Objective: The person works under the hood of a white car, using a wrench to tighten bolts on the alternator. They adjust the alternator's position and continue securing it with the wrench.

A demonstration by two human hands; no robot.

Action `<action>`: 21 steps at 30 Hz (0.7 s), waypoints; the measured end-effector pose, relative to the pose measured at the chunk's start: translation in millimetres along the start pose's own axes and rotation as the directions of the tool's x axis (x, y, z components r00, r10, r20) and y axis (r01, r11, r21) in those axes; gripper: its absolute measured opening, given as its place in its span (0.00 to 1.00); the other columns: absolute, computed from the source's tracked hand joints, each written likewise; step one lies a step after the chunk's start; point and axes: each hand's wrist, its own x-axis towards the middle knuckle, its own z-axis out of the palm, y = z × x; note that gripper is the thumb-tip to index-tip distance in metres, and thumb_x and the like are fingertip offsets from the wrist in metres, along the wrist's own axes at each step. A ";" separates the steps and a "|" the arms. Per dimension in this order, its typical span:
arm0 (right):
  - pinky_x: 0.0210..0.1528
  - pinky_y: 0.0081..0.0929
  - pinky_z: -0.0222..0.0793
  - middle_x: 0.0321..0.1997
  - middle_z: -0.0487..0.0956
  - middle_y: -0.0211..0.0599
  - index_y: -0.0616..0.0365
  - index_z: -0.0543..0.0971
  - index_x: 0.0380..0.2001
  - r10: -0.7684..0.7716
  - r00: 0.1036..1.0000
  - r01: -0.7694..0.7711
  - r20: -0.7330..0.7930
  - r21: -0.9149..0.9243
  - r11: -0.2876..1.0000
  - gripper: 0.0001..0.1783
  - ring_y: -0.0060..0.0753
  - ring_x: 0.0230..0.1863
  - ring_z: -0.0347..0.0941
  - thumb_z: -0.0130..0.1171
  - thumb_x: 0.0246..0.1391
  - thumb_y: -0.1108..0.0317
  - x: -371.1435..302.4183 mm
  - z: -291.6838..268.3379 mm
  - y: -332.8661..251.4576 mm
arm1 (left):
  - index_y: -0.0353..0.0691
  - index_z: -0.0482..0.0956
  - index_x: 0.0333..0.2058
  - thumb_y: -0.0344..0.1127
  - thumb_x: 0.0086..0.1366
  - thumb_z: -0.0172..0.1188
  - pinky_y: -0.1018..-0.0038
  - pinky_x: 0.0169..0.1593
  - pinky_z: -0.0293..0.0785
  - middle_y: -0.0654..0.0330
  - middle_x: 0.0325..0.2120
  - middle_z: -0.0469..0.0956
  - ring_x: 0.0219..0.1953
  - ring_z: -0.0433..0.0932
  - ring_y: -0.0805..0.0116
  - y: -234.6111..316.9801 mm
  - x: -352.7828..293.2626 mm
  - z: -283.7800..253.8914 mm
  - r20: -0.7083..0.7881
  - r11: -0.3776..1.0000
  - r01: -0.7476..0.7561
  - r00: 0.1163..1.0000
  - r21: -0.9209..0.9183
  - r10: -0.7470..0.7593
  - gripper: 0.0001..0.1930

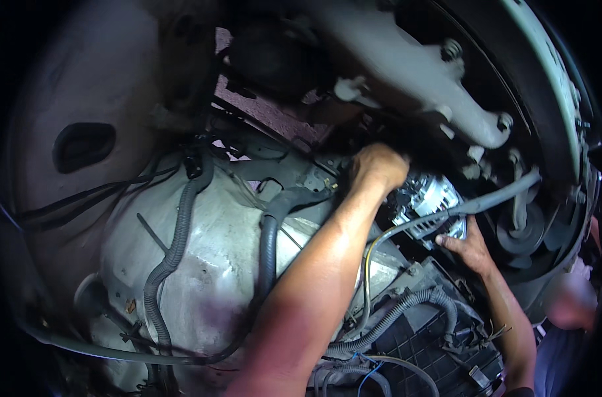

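Under a raised hood or body panel, a silver alternator [433, 198] with slotted housing sits among dark engine parts. My right hand [472, 250] grips its lower right end, thumb on the near side and fingers mostly hidden behind it. My left hand [380, 165] reaches in just left of the alternator, with the wrist bent and knuckles up. Its fingertips are lost in the dark gap, so what they touch is hidden. A thin grey cable [420, 220] with a thicker sleeve crosses in front of the alternator.
Corrugated black hoses [175, 245] run over a pale metal wheel-arch panel [215, 278] at left. A black ribbed box [420, 344] and loose wires lie at lower right. A pale curved pipe [413, 63] spans above. Another person [572, 304] is at the right edge.
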 end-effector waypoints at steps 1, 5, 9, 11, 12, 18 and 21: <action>0.70 0.32 0.53 0.64 0.66 0.50 0.70 0.53 0.67 -0.012 1.000 0.012 -0.018 -0.005 1.000 0.59 0.42 0.66 0.60 0.78 0.38 0.59 4.7 0.1 1.4 | 0.33 0.84 0.43 0.56 0.63 0.59 0.62 0.55 0.76 0.42 0.48 0.80 0.53 0.79 0.49 1.5 2.8 -2.1 0.006 1.000 0.007 1.000 -0.019 -0.007 0.27; 0.72 0.31 0.50 0.66 0.63 0.50 0.70 0.51 0.68 -0.028 1.000 0.027 0.013 0.016 0.999 0.62 0.42 0.68 0.57 0.79 0.39 0.57 5.5 -2.3 2.4 | 0.31 0.82 0.47 0.56 0.61 0.61 0.61 0.59 0.73 0.40 0.52 0.77 0.56 0.77 0.47 1.3 7.4 -2.0 -0.022 0.999 -0.021 1.000 0.032 0.022 0.30; 0.74 0.35 0.47 0.70 0.58 0.58 0.69 0.47 0.71 -0.037 0.999 0.034 -0.020 -0.153 0.988 0.66 0.51 0.73 0.53 0.78 0.37 0.55 7.1 -4.3 2.4 | 0.31 0.82 0.46 0.60 0.58 0.61 0.61 0.59 0.72 0.37 0.50 0.77 0.56 0.76 0.46 -1.3 7.9 1.1 -0.060 1.000 0.014 0.998 -0.025 -0.016 0.34; 0.73 0.36 0.48 0.69 0.59 0.61 0.68 0.47 0.71 -0.034 0.999 0.032 -0.010 -0.171 0.985 0.66 0.54 0.72 0.53 0.77 0.37 0.53 7.4 -5.0 2.1 | 0.30 0.81 0.46 0.61 0.58 0.60 0.61 0.59 0.72 0.36 0.49 0.77 0.56 0.76 0.45 -2.3 8.5 2.0 -0.099 0.999 -0.033 0.995 -0.005 0.032 0.35; 0.73 0.37 0.49 0.69 0.60 0.62 0.68 0.47 0.71 -0.021 0.999 0.013 -0.031 -0.231 0.973 0.66 0.55 0.72 0.54 0.77 0.37 0.52 7.4 -5.1 1.8 | 0.30 0.81 0.47 0.63 0.58 0.59 0.61 0.59 0.71 0.37 0.49 0.77 0.57 0.75 0.44 -2.9 9.1 2.6 -0.099 1.000 -0.016 0.995 0.004 0.016 0.36; 0.69 0.41 0.56 0.65 0.65 0.61 0.61 0.50 0.69 -0.036 0.999 0.030 -0.016 -0.252 0.967 0.62 0.59 0.68 0.59 0.74 0.37 0.50 5.5 -9.8 0.3 | 0.30 0.81 0.47 0.60 0.60 0.57 0.59 0.58 0.72 0.38 0.49 0.78 0.56 0.76 0.44 -11.4 15.9 5.3 -0.100 0.999 -0.036 0.994 0.018 0.037 0.34; 0.70 0.43 0.56 0.65 0.65 0.63 0.61 0.52 0.68 -0.025 1.000 0.021 -0.009 -0.275 0.961 0.60 0.59 0.68 0.59 0.73 0.37 0.48 5.7 -11.8 0.3 | 0.25 0.79 0.47 0.59 0.60 0.57 0.61 0.57 0.72 0.31 0.46 0.78 0.55 0.77 0.43 -17.6 15.1 6.5 -0.123 0.997 0.000 0.992 -0.077 -0.009 0.35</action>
